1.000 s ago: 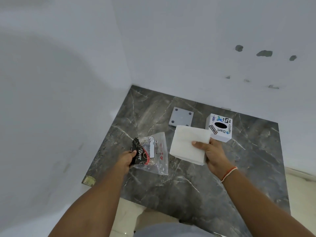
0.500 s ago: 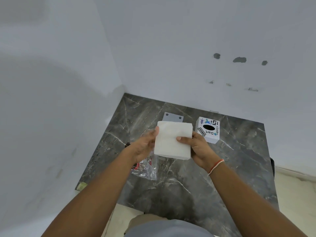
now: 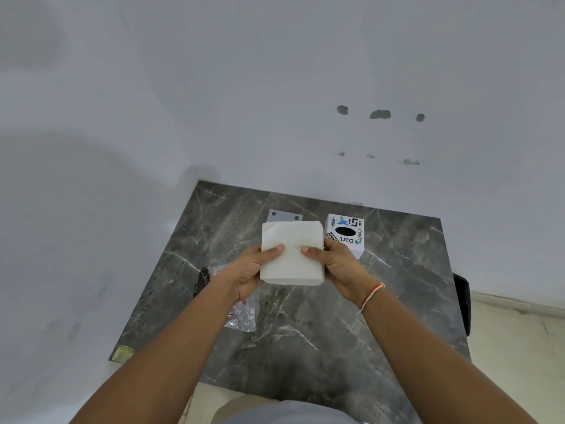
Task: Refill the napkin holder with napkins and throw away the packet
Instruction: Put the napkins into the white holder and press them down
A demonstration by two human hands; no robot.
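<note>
A thick white stack of napkins [image 3: 292, 244] is held above the dark marble table [image 3: 305, 332]. My left hand [image 3: 250, 270] grips its left edge and my right hand [image 3: 336, 264] grips its right edge, thumbs on top. The white cube-shaped napkin holder [image 3: 347, 234], printed with logos and a black oval slot on top, stands on the table just right of the stack, partly behind my right hand. The clear plastic packet [image 3: 243, 315] lies flat on the table under my left wrist, mostly hidden by it.
A grey square plate [image 3: 284, 216] with corner holes lies behind the napkins near the wall. White walls close in the table at the back and left. A dark object [image 3: 461, 298] sits at the table's right edge. Pale floor lies to the right.
My left hand let go of the packet and came up to grip the left edge of the napkin stack. Both hands now hold the stack squarely, and it has risen slightly.
</note>
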